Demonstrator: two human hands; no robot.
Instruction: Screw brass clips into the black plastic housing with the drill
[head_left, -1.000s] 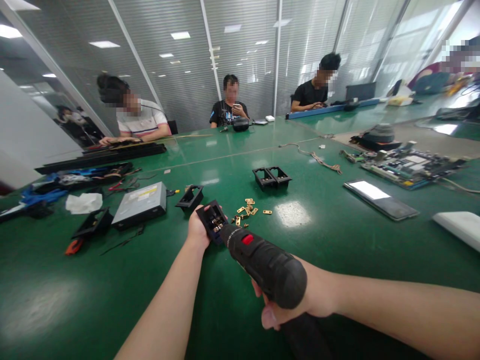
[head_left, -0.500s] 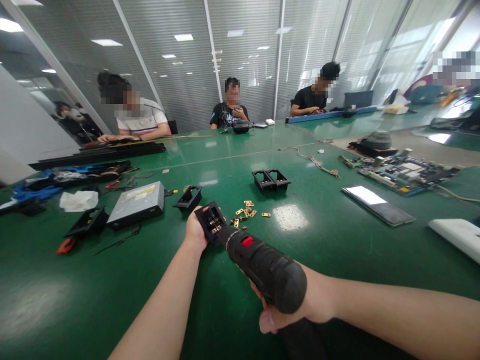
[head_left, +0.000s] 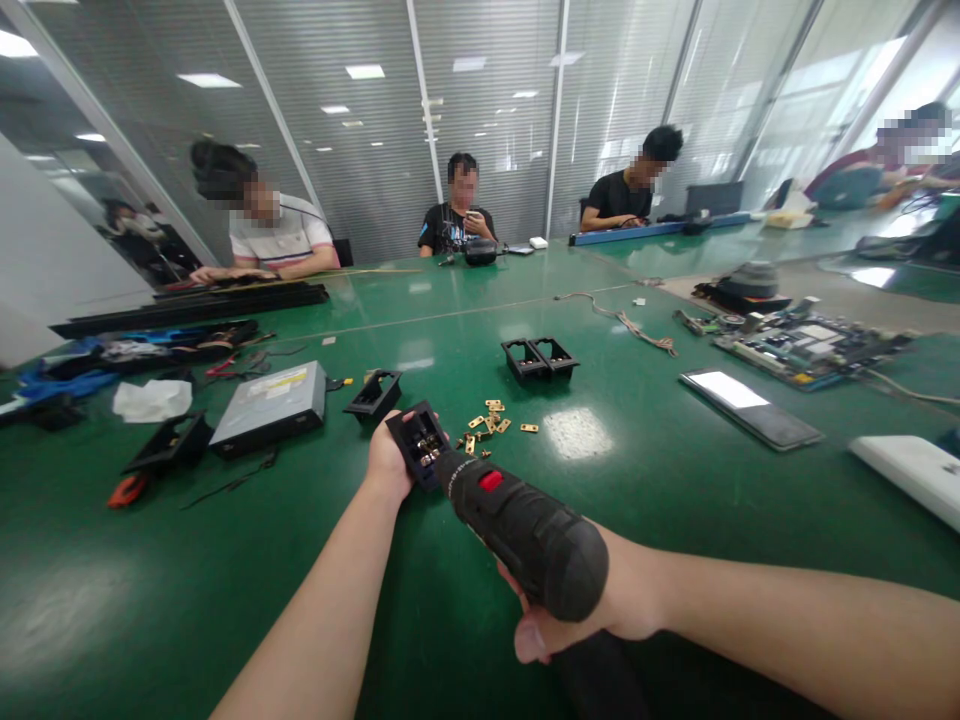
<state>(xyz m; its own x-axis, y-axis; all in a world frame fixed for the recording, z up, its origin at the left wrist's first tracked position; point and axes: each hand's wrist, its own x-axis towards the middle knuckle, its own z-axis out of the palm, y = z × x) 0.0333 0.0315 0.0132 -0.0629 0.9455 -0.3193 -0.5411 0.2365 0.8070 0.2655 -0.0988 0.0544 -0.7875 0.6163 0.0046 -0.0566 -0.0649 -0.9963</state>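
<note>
My left hand (head_left: 388,463) grips a small black plastic socket housing (head_left: 417,440) with brass contacts inside, tilted up on the green table (head_left: 225,560). My right hand (head_left: 577,610) is wrapped round the handle of a black electric screwdriver (head_left: 525,535) with a red switch. The tool's nose points into the housing. Several loose brass contact pieces (head_left: 491,422) lie just beyond the housing.
Other black housings lie nearby: a pair (head_left: 540,357), one (head_left: 374,393), another (head_left: 169,440). A grey optical drive (head_left: 271,406), a phone (head_left: 750,408), a circuit board (head_left: 802,343), a white box (head_left: 911,470) and cables (head_left: 630,318) lie around. Other people sit along the far edge.
Both hands, the housing and the screwdriver stay together; the view has shifted slightly, with everything a little further left in the picture.
</note>
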